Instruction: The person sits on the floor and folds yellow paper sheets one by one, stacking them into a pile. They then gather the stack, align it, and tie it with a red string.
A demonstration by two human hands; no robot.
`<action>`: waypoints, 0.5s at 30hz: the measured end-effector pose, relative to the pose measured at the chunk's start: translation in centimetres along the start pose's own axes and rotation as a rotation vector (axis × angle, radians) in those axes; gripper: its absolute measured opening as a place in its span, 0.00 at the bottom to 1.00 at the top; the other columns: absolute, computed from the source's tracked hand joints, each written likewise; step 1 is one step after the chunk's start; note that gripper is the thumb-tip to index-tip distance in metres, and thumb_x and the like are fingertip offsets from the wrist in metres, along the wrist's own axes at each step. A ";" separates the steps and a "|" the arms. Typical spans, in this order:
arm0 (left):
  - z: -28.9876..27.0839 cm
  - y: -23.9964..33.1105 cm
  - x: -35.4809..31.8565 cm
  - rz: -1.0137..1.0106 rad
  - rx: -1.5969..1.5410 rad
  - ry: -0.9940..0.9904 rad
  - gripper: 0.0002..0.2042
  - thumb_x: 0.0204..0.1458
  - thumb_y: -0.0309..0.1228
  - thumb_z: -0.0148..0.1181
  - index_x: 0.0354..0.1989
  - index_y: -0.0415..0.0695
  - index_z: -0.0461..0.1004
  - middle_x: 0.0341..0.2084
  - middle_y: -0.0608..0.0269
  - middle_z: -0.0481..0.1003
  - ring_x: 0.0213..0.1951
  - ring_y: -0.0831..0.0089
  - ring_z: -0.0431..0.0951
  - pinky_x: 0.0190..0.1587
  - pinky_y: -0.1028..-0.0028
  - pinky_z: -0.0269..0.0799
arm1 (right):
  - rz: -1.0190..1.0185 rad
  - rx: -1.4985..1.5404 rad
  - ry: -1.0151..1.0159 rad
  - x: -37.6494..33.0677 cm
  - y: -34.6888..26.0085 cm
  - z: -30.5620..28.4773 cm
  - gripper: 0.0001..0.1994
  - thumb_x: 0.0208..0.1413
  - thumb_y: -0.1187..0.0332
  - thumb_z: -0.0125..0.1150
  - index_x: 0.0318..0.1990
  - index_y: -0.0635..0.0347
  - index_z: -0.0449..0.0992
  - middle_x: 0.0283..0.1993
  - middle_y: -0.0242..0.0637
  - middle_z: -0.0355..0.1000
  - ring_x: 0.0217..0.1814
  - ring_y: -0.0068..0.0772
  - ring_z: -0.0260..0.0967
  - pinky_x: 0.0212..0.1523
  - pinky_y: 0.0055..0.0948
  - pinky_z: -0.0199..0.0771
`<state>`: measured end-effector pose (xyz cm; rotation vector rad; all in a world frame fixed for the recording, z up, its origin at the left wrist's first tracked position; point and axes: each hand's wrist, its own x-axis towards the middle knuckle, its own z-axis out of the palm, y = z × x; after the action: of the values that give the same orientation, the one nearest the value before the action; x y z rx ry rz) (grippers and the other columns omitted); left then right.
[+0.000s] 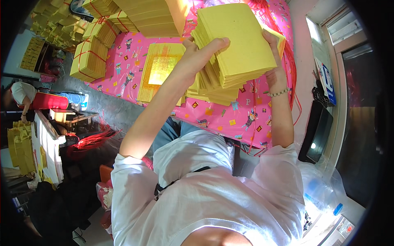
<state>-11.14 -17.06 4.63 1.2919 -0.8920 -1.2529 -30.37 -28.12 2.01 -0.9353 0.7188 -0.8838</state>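
Between my two hands is a thick stack of yellow paper sheets [242, 39], raised and tilted over the table with its lower edges fanned unevenly. My left hand [201, 54] grips its left side, thumb across the top sheet. From the right edge my right hand [274, 65] holds it, with the fingers partly hidden behind the paper. Under the stack lie more yellow sheets [217, 95] on the pink patterned tablecloth [221, 119]. Left of them, beside my left forearm, rests a pile topped by a sheet with a shiny gold square [162, 70].
Yellow paper bundles tied with red string [88, 59] line the table's left edge, near a tall yellow block [152, 18]. Loose red strings [290, 67] hang at the right. A black device [316, 131] sits by the window. Another person [25, 92] is at the far left.
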 end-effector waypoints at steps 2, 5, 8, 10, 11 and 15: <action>-0.3 0.2 0.0 0.031 0.183 0.008 0.51 0.44 0.56 0.62 0.63 0.29 0.40 0.54 0.46 0.60 0.55 0.60 0.69 0.53 0.64 0.69 | 0.000 0.032 -0.003 0.0 0.0 -0.1 0.33 0.48 0.44 0.60 0.57 0.56 0.70 0.51 0.35 0.71 0.51 0.24 0.71 0.47 0.25 0.72; -0.5 0.7 -0.2 0.048 0.377 0.017 0.53 0.45 0.65 0.54 0.64 0.29 0.42 0.57 0.45 0.57 0.56 0.59 0.67 0.53 0.65 0.66 | 0.004 0.051 -0.023 0.1 -0.2 -0.2 0.31 0.48 0.45 0.60 0.56 0.54 0.71 0.51 0.34 0.71 0.50 0.24 0.71 0.46 0.25 0.72; -2.0 -0.6 0.9 -0.041 0.413 0.189 0.43 0.47 0.62 0.56 0.62 0.39 0.60 0.56 0.39 0.59 0.64 0.50 0.51 0.64 0.63 0.51 | 0.002 0.031 -0.016 0.0 -0.2 -0.1 0.30 0.49 0.45 0.60 0.56 0.55 0.71 0.50 0.33 0.71 0.49 0.23 0.71 0.45 0.24 0.72; -2.1 -1.6 0.5 0.039 0.260 0.261 0.37 0.53 0.56 0.53 0.62 0.37 0.60 0.55 0.40 0.61 0.61 0.51 0.57 0.62 0.63 0.54 | -0.021 0.023 -0.032 -0.1 -0.2 -0.1 0.30 0.49 0.45 0.60 0.55 0.55 0.71 0.50 0.33 0.71 0.48 0.23 0.71 0.45 0.24 0.72; -2.1 -2.3 0.3 0.079 0.184 0.294 0.34 0.55 0.52 0.52 0.62 0.37 0.60 0.54 0.41 0.62 0.59 0.52 0.59 0.61 0.63 0.55 | -0.011 0.004 -0.018 -0.2 -0.2 0.0 0.30 0.50 0.45 0.60 0.55 0.56 0.71 0.50 0.33 0.71 0.49 0.23 0.71 0.44 0.24 0.72; -2.6 -8.3 0.5 0.423 0.223 0.373 0.21 0.60 0.32 0.47 0.60 0.36 0.62 0.50 0.50 0.66 0.49 0.62 0.67 0.55 0.67 0.61 | -0.010 -0.027 0.028 -0.2 -0.1 0.5 0.31 0.51 0.42 0.59 0.54 0.58 0.71 0.50 0.33 0.71 0.49 0.23 0.70 0.45 0.24 0.72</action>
<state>-9.85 -15.93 -3.87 1.3632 -0.9846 -0.5715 -30.10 -27.86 2.33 -0.9532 0.7524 -0.8992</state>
